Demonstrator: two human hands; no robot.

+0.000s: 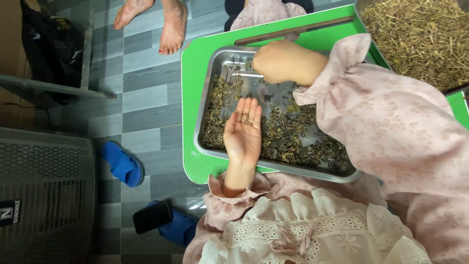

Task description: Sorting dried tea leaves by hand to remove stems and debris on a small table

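Item: steel tray (pixel 207 93) of dried green leaves and stems (pixel 293 132), resting on a green table (pixel 193 166) just above the person's lap.

Left hand (pixel 243 131): palm up, fingers together and flat, lying over the near left part of the tray. A few loose stem bits (pixel 245 119) sit on the fingers; nothing is clamped.

Right hand (pixel 281 61): curled knuckles-up over the far part of the tray, fingertips hidden beneath; whether it pinches any leaf cannot be told.

Also present: a second tray of pale chopped stems (pixel 420 34) at far right; another person's bare feet (pixel 156 24) on the grey tile floor at far left; a blue slipper (pixel 122 164) and a black phone (pixel 152 216) on the floor at near left.

Risks, as judged:
- The bits on the open palm lie loose; a tilt of the wrist would likely drop them back among the unsorted leaves.
- The wide pink sleeve (pixel 337 73) hangs close over the tray and could drag leaves about or over the rim.
- The tray's near edge sits close to the table's near edge; a push from the lap could tip it.
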